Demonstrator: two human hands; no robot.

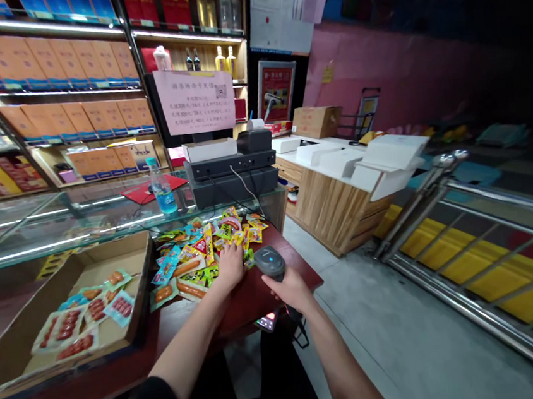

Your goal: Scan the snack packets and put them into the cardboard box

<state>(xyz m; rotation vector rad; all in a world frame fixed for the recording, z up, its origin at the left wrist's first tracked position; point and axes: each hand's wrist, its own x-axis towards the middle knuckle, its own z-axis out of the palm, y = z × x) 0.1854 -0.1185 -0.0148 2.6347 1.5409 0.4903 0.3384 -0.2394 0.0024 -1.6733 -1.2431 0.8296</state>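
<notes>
A heap of small colourful snack packets [207,236] lies on the dark red tabletop [258,299]. My left hand [231,265] rests on the heap's near right side, its fingers spread over the packets; no packet is visibly gripped. Just to the right, my right hand [292,285] is wrapped round the handle of a dark barcode scanner [270,261], whose head shows a small blue light. Left of the heap, an open cardboard tray [105,257] holds several packets of sausages [70,325]. A phone [267,321] with a lit screen is partly visible below the table's front edge.
Behind the heap stand a blue-capped water bottle [163,191] on the glass counter [83,222] and a black cash drawer [231,185] with a printer [254,140] above it. A wooden cabinet [336,208] and metal railing [457,205] are at the right. Boxed shelves [64,90] line the back.
</notes>
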